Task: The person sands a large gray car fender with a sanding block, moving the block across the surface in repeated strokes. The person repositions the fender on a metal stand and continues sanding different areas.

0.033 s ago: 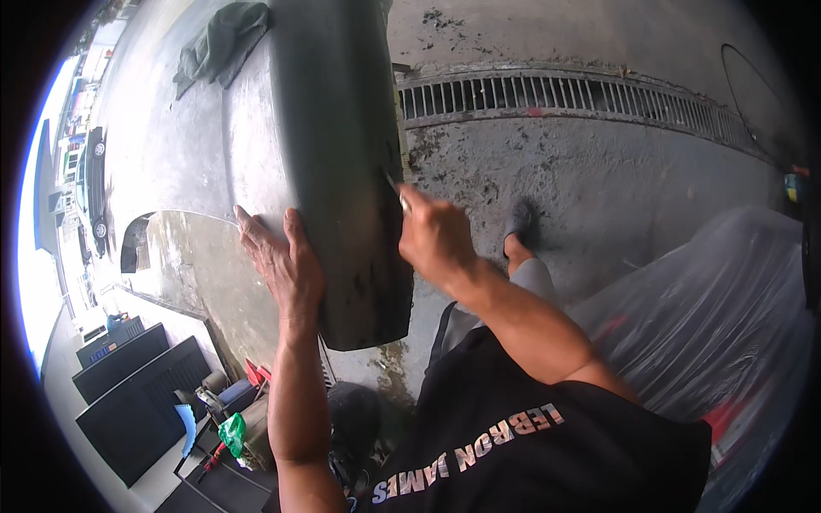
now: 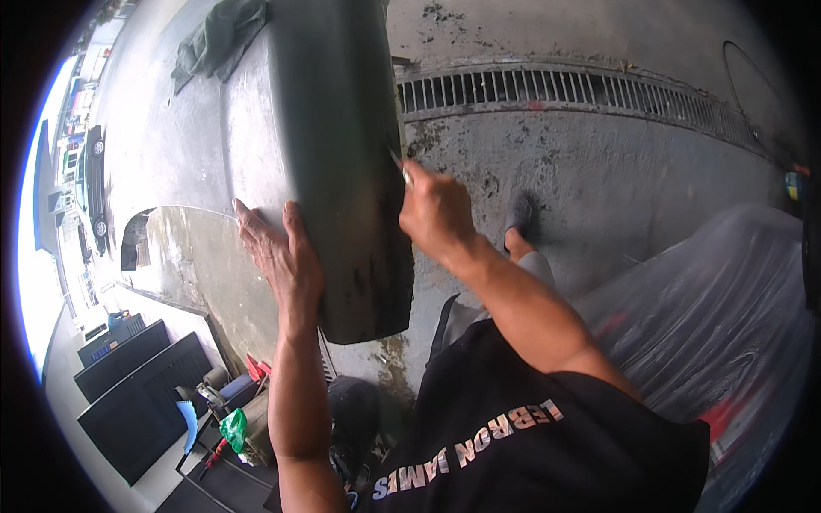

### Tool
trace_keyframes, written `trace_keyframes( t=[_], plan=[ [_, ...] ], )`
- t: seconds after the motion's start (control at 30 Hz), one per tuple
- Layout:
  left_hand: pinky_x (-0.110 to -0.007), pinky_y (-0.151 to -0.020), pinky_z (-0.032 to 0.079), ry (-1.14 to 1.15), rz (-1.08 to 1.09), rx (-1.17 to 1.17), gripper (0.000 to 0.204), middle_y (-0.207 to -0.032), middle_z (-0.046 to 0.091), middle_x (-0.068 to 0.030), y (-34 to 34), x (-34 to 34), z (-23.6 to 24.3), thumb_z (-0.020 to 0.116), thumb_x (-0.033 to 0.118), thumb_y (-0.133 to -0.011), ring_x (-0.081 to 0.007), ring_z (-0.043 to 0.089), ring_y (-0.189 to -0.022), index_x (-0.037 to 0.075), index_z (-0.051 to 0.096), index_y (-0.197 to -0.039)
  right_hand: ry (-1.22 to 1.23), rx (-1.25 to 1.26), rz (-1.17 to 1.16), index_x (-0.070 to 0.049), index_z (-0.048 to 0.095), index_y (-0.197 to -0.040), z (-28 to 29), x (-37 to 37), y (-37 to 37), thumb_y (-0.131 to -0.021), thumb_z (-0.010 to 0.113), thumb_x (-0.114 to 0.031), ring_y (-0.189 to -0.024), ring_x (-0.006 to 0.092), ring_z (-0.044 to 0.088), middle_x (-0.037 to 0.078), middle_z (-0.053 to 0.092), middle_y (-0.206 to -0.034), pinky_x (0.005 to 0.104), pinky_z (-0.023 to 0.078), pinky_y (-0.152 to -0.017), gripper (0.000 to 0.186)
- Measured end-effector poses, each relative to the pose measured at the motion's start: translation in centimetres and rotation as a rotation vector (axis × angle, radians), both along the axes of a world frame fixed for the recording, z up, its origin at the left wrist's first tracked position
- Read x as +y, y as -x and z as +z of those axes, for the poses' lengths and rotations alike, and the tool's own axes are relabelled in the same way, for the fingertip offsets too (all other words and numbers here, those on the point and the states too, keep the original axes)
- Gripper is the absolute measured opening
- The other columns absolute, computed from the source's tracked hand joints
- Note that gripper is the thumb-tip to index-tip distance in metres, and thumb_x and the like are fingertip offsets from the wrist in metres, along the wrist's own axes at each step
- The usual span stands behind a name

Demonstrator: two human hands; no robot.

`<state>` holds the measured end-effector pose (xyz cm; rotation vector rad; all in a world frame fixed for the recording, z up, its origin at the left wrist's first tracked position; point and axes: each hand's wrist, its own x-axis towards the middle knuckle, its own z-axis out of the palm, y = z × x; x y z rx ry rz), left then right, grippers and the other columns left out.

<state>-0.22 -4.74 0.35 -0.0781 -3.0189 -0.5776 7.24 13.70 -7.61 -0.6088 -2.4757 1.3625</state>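
A large grey curved body panel (image 2: pixel 342 222), darker along its right side, fills the upper middle, with a dark green cloth (image 2: pixel 218 47) draped on its upper left. My left hand (image 2: pixel 282 256) lies on the panel with fingers apart, thumb on its bend, fingertips by the cut-out edge. My right hand (image 2: pixel 436 214) is closed around a thin pointed tool (image 2: pixel 397 158), perhaps a blade, whose tip touches or nearly touches the dark right edge of the panel.
A drain grate (image 2: pixel 547 90) crosses the concrete floor (image 2: pixel 599 162). My shoe (image 2: pixel 522 218) is below it. Plastic sheeting (image 2: pixel 684 299) lies at the right. Dark boards (image 2: pixel 137 410), a green bag (image 2: pixel 233 427) and assorted items stand lower left. A parked car (image 2: pixel 94 179) is far left.
My right hand and the tool have moved slightly up along the panel's edge. My left hand and the panel sit marginally higher in the picture.
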Motion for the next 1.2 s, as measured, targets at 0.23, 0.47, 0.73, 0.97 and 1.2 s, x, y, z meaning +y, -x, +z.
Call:
trace_keyframes(
  t=[0.23, 0.47, 0.73, 0.97, 1.2],
  plan=[
    [-0.055, -0.125, 0.021, 0.007, -0.024, -0.011, 0.088, -0.161, 0.028, -0.032, 0.5, 0.1, -0.7, 0.05, 0.049, -0.105, -0.0457, 0.025, -0.153, -0.004, 0.012, -0.164, 0.083, -0.017, -0.02, -0.001, 0.07, -0.108, 0.0, 0.7, 1.0, -0.086, 0.064, 0.0, -0.075, 0.0466, 0.071, 0.027, 0.069, -0.077, 0.0521, 0.057, -0.067, 0.023],
    [-0.056, -0.125, 0.018, 0.009, -0.02, -0.011, 0.091, -0.163, 0.025, -0.0323, 0.6, 0.2, -0.5, 0.049, 0.053, -0.104, -0.0474, 0.022, -0.154, -0.004, 0.011, -0.164, -0.008, -0.011, 0.02, 0.006, 0.069, -0.113, 0.4, 1.1, 1.4, -0.085, 0.063, 0.001, -0.077, 0.0426, 0.075, 0.029, 0.072, -0.081, 0.0495, 0.062, -0.069, 0.029],
    [-0.056, -0.126, 0.017, 0.026, 0.011, -0.036, 0.092, -0.161, 0.025, -0.036, 0.2, -0.2, -0.2, 0.051, 0.052, -0.103, -0.0487, 0.023, -0.153, -0.004, 0.011, -0.164, -0.054, -0.062, -0.076, 0.003, 0.07, -0.106, 0.5, 3.6, 4.9, -0.084, 0.064, -0.001, -0.082, 0.0452, 0.073, 0.028, 0.072, -0.084, 0.0511, 0.06, -0.076, 0.023],
    [-0.055, -0.125, 0.018, -0.023, 0.018, 0.002, 0.09, -0.16, 0.027, -0.0348, 0.4, 0.1, -0.3, 0.052, 0.049, -0.103, -0.0494, 0.024, -0.152, -0.006, 0.013, -0.163, 0.067, -0.014, -0.027, 0.004, 0.07, -0.108, 1.3, 4.0, 0.6, -0.092, 0.068, -0.008, -0.073, 0.0405, 0.074, 0.025, 0.072, -0.078, 0.0454, 0.059, -0.069, 0.02],
    [-0.055, -0.125, 0.019, -0.001, -0.009, 0.037, 0.088, -0.16, 0.028, -0.0339, 0.5, 0.4, -0.3, 0.052, 0.047, -0.104, -0.0491, 0.024, -0.152, -0.006, 0.014, -0.163, -0.068, -0.165, 0.085, 0.0, 0.07, -0.121, -3.3, 1.6, 2.2, -0.087, 0.064, 0.0, -0.078, 0.0445, 0.074, 0.029, 0.071, -0.081, 0.0509, 0.06, -0.072, 0.034]
  ],
)
